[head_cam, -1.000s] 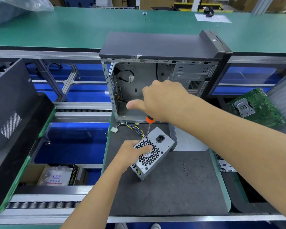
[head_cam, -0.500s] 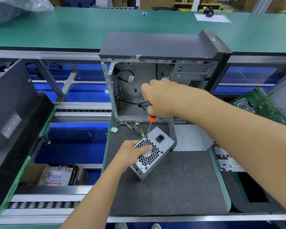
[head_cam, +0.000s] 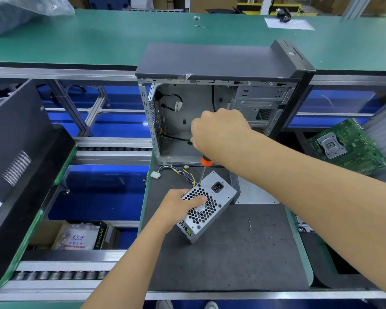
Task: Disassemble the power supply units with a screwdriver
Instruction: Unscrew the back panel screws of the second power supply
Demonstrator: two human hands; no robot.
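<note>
A silver power supply unit (head_cam: pixel 218 201) with a honeycomb fan grille stands tilted on the dark grey mat (head_cam: pixel 243 253). My left hand (head_cam: pixel 178 208) grips its left side, thumb across the grille. My right hand (head_cam: pixel 218 132) is curled round the handle of an orange-and-black screwdriver (head_cam: pixel 203 168). The shaft points down and its tip sits at the unit's top left corner. A bundle of coloured wires (head_cam: pixel 178 172) trails from the unit toward the case.
An open, gutted computer case (head_cam: pixel 221 70) stands just behind the unit. A green motherboard (head_cam: pixel 348 148) lies at right. Several loose screws (head_cam: pixel 251 226) sit on the mat. A black panel (head_cam: pixel 16 163) leans at left; a box (head_cam: pixel 80 237) lies below.
My right hand has curled round the screwdriver handle and shifted slightly up and right; a second ago its thumb stuck out. The left hand and the unit have stayed put.
</note>
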